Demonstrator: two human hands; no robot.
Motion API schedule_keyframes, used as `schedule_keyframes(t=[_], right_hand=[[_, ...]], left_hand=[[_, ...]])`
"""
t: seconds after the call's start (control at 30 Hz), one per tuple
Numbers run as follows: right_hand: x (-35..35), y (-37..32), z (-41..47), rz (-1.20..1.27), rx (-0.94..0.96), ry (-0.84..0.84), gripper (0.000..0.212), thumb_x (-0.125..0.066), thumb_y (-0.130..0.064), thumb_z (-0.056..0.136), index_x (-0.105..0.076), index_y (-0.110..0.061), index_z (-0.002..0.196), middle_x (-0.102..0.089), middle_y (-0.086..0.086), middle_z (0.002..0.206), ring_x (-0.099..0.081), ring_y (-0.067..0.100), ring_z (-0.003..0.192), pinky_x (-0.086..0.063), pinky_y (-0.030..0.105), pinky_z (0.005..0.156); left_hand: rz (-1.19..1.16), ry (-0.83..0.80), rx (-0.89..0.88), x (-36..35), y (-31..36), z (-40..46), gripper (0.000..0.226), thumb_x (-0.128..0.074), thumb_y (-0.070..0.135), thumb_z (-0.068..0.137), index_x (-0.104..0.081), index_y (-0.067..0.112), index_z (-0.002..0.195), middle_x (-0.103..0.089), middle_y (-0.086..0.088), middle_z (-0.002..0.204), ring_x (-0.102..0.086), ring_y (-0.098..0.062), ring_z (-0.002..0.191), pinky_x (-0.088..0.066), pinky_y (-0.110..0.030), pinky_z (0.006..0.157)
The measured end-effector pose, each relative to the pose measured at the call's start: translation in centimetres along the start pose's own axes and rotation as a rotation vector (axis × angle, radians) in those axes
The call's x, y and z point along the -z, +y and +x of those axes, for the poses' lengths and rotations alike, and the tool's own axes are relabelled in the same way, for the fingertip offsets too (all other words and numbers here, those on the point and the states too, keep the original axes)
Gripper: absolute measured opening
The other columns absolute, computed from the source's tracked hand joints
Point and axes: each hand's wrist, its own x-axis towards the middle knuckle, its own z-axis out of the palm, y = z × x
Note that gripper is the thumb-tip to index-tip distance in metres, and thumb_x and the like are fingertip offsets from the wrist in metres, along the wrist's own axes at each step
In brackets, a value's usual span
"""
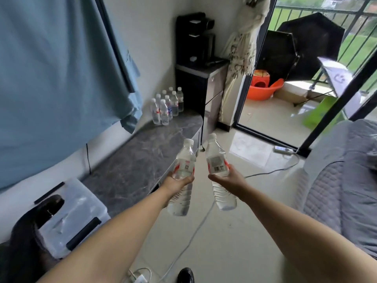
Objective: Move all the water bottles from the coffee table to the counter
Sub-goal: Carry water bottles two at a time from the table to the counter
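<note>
My left hand (177, 182) grips a clear water bottle (183, 160) with a white cap and red-and-white label, tilted forward over the near edge of the grey marbled counter (138, 160). My right hand (226, 178) holds a second bottle (217, 160) of the same kind, above the floor just right of the counter's end. Several more water bottles (166, 106) stand upright in a cluster at the counter's far end, against the wall. The coffee table is out of view.
A black coffee machine (195, 39) sits on a dark cabinet (204, 94) beyond the counter. A translucent storage box (71, 213) lies at the counter's near end. A grey sofa (342, 180) is at right. White cables (195, 231) cross the tiled floor. A blue curtain (57, 68) hangs at left.
</note>
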Motion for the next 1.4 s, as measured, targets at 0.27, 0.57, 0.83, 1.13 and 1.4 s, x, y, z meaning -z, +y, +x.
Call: schedule_keyframes(t=[0.27,0.57,0.83,1.13,1.4], right_hand=[[2.8,-3.1,12.5,0.044,-0.048,-0.024,0.077,-0.075,-0.063,0.052,-0.058,-0.021,0.114,-0.072,0.001,0.097,-0.070,0.020,0.087,-0.058,0.045,0.085],[6.2,-6.3,29.0,0.076,-0.010,-0.162,0.050,-0.080,-0.023,0.077,-0.051,-0.012,0.116,-0.067,0.004,0.102,-0.065,0.016,0.085,-0.052,0.026,0.070],[11.7,-7.6,46.9,-0.012,0.008,-0.260,0.081,-0.085,-0.056,0.046,-0.052,-0.021,0.112,-0.071,0.002,0.097,-0.072,0.021,0.087,-0.059,0.045,0.082],[12.7,-10.3,55.9,-0.058,-0.062,-0.252,0.062,-0.084,-0.024,0.071,-0.038,-0.015,0.112,-0.059,0.003,0.098,-0.064,0.026,0.096,-0.055,0.044,0.086],[10.9,-12.9,69.5,-0.115,-0.069,-0.303,0.063,-0.083,-0.017,0.071,-0.041,-0.016,0.118,-0.061,0.001,0.101,-0.062,0.024,0.096,-0.053,0.040,0.083]], left_hand=[[-0.022,0.044,0.048,0.3,6.5,11.3,0.070,-0.081,0.046,0.050,-0.069,0.010,0.108,-0.073,-0.010,0.097,-0.067,-0.025,0.083,-0.055,-0.036,0.085],[-0.088,0.135,0.114,-3.3,12.4,25.2,0.015,-0.076,0.024,0.080,-0.063,0.020,0.087,-0.069,-0.004,0.087,-0.065,-0.023,0.085,-0.053,-0.029,0.077],[-0.198,0.252,0.140,-7.0,19.7,37.6,0.033,-0.079,0.022,0.076,-0.063,0.018,0.104,-0.070,-0.005,0.096,-0.067,-0.022,0.092,-0.052,-0.031,0.083],[-0.268,0.290,0.251,-8.4,22.2,47.4,0.031,-0.078,0.014,0.079,-0.063,0.009,0.106,-0.067,-0.005,0.091,-0.063,-0.019,0.085,-0.050,-0.024,0.072],[-0.184,0.261,0.291,-5.6,24.4,60.6,0.054,-0.082,0.019,0.074,-0.058,0.012,0.121,-0.068,-0.008,0.116,-0.063,-0.024,0.107,-0.048,-0.039,0.100]])
